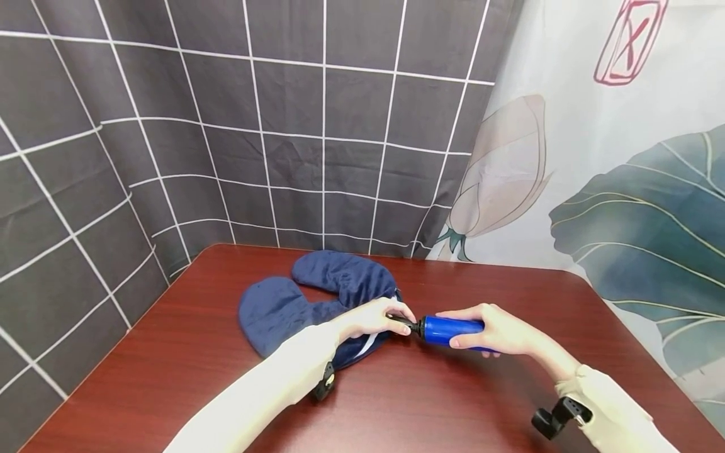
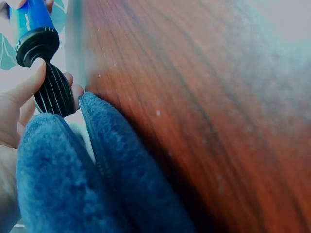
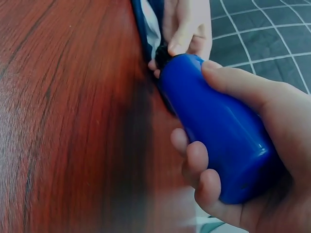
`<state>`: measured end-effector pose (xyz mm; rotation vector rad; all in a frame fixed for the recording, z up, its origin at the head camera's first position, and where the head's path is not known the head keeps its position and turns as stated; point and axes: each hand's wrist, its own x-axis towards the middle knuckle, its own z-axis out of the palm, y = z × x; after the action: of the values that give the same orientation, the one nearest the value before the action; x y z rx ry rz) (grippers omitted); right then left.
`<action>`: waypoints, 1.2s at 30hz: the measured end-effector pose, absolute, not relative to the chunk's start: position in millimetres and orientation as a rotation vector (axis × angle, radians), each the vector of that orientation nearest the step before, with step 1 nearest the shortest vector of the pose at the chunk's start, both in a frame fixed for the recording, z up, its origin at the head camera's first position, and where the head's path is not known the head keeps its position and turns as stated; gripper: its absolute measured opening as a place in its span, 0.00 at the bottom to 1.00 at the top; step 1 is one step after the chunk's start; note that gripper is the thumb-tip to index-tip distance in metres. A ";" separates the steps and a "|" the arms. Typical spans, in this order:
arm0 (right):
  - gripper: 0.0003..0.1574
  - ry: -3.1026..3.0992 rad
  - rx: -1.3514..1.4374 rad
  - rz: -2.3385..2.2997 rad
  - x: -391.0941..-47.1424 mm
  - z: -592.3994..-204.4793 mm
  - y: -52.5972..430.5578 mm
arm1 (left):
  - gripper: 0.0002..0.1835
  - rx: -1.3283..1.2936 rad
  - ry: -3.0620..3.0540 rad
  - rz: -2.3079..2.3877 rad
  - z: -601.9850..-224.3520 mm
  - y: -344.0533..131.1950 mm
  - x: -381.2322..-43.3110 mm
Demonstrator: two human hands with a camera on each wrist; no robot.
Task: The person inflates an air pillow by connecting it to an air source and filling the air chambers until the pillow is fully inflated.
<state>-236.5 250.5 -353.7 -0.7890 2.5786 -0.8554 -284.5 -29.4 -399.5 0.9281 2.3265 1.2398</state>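
Blue cylinder [image 1: 444, 330], black ribbed end [image 2: 54, 92] — held over a red-brown wood-grained surface [image 1: 453, 409].
Right grip [image 1: 504, 328]: fingers wrapped round the cylinder's body. Left grip [image 1: 376, 316]: thumb and fingers pinching the ribbed end, beside the open edge of a navy U-shaped pillow [image 1: 277, 308] — white material [image 1: 369, 343] showing.

A glossy reddish-brown tabletop with dark wood grain [image 1: 447, 409] spreads across the near part of the scene, its far corners rounded. Along its left and far sides hangs a dark grey fabric curtain with a white grid [image 1: 289, 94], softly creased. To the far right hangs a white cloth [image 1: 572, 38] printed with a pale pink-beige flower bud [image 1: 504, 170], a large blue-green veined leaf [image 1: 651, 217] and, higher up, a red-outlined rectangular mark [image 1: 630, 41].
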 end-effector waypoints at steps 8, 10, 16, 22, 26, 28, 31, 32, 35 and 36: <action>0.36 2.512 -0.789 -0.847 -223.9 -343.5 278.2 | 0.11 0.885 2.342 1.218 -400.1 -30.3 -281.0; 0.37 2.522 -0.784 -0.846 -220.5 -340.7 286.2 | 0.11 0.893 2.339 1.230 -401.0 -30.2 -281.3; 0.36 2.524 -0.764 -0.880 -207.3 -332.7 311.6 | 0.12 0.929 2.291 1.263 -402.4 -30.6 -280.2; 0.35 2.533 -0.727 -0.874 -199.2 -326.3 334.9 | 0.11 0.917 2.275 1.268 -402.1 -30.1 -280.8; 0.34 2.533 -0.719 -0.893 -196.7 -326.8 340.7 | 0.12 0.908 2.264 1.275 -403.4 -29.2 -280.3; 0.33 2.542 -0.699 -0.909 -197.5 -328.3 338.1 | 0.12 0.895 2.255 1.292 -403.9 -29.2 -280.2; 0.33 2.564 -0.680 -0.928 -201.0 -332.7 328.7 | 0.12 0.861 2.234 1.330 -404.4 -29.7 -280.2; 0.32 2.568 -0.677 -0.933 -202.6 -334.5 324.6 | 0.12 0.844 2.223 1.341 -404.4 -29.9 -280.2; 0.31 2.573 -0.676 -0.945 -207.7 -340.7 311.0 | 0.12 0.823 2.199 1.358 -404.9 -29.8 -280.3; 0.31 2.575 -0.678 -0.945 -209.4 -342.8 306.5 | 0.13 0.819 2.196 1.358 -405.2 -29.5 -280.4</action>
<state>-209.4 306.5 -342.8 -0.6778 2.5746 -0.9454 -280.4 -29.5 -405.2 0.8194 2.1956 1.3583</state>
